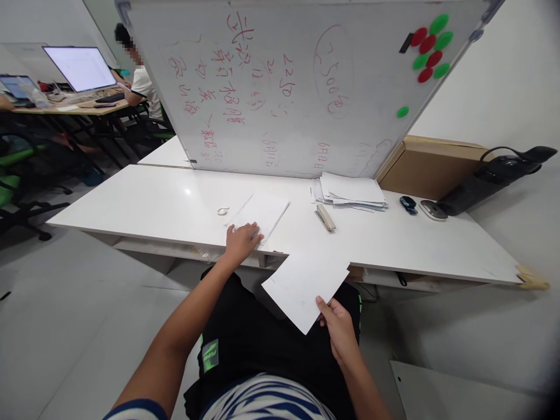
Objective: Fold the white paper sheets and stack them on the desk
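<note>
The stapler lies on the white desk, and I take it as the landmark. Nearer to the person than the stapler, the right hand is pinching the held paper at its near right corner, with the thumb on top and the other fingers beneath. This paper is in front of the stapler and reaches over the near edge of the desk; its right side has a small step, and I cannot tell if it is one sheet or several. To the left of the stapler, the left hand rests palm down, with fingers slightly spread and a little bent, on the near part of the flat paper, which lies on the desk.

Farther left of the stapler, beyond this paper, there is a small white curved object. Just behind the stapler is the paper stack, with its sheets not well aligned. To the right of the stapler there are a dark small object, a computer mouse and a black bottle, which leans near a cardboard box. Behind the stapler stands a whiteboard with red writing.
</note>
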A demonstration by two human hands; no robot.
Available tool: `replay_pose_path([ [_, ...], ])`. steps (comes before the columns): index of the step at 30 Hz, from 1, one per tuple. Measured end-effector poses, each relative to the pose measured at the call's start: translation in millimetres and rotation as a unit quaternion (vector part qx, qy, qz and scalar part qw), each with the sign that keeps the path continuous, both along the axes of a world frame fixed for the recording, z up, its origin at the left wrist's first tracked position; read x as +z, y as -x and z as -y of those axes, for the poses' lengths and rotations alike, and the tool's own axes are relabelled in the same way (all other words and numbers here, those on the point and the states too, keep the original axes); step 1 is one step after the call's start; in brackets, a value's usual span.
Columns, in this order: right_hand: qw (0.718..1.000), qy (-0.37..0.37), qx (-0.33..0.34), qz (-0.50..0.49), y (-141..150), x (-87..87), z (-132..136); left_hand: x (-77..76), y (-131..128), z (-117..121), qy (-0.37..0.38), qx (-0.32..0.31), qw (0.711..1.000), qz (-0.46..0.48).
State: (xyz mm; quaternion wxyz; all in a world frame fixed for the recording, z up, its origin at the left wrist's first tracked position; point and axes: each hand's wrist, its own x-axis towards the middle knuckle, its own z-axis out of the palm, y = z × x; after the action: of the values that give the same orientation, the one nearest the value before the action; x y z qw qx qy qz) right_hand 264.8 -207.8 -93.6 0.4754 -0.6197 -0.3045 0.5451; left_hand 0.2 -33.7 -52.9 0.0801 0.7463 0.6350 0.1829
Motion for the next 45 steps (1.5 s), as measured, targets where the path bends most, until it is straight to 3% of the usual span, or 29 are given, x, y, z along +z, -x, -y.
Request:
replay_pose_path([
  [8, 1.000, 0.010, 0.007, 0.007, 6.2, 2.1, 2.8, 3.3, -6.5, 2.3, -0.024, 0.029, 0.999, -0.012],
  [18, 1.000, 0.003, 0.001, 0.008, 2.4, -2.9, 6.2, -2.9, 9.4, 3.8, 0.049, -0.089, 0.992, 0.071],
  [23, 1.000, 0.003, -0.001, 0.014, 2.0, -2.4, 7.6, 0.5, 15.0, 3.9, 0.082, -0.106, 0.987, 0.088],
  [32, 1.000, -0.004, 0.005, 0.006, 4.8, -4.4, 9.8, 1.2, 7.9, 5.0, 0.054, -0.060, 0.987, 0.139],
  [39, 0.999, -0.029, -0.021, 0.012, 0.9, -5.5, 8.4, -13.9, -2.8, 11.2, -0.086, 0.008, 0.986, 0.143],
  [45, 0.999, -0.038, -0.022, 0.007, -0.5, -4.7, 4.5, -8.4, -1.0, 12.8, -0.111, 0.071, 0.956, 0.262],
])
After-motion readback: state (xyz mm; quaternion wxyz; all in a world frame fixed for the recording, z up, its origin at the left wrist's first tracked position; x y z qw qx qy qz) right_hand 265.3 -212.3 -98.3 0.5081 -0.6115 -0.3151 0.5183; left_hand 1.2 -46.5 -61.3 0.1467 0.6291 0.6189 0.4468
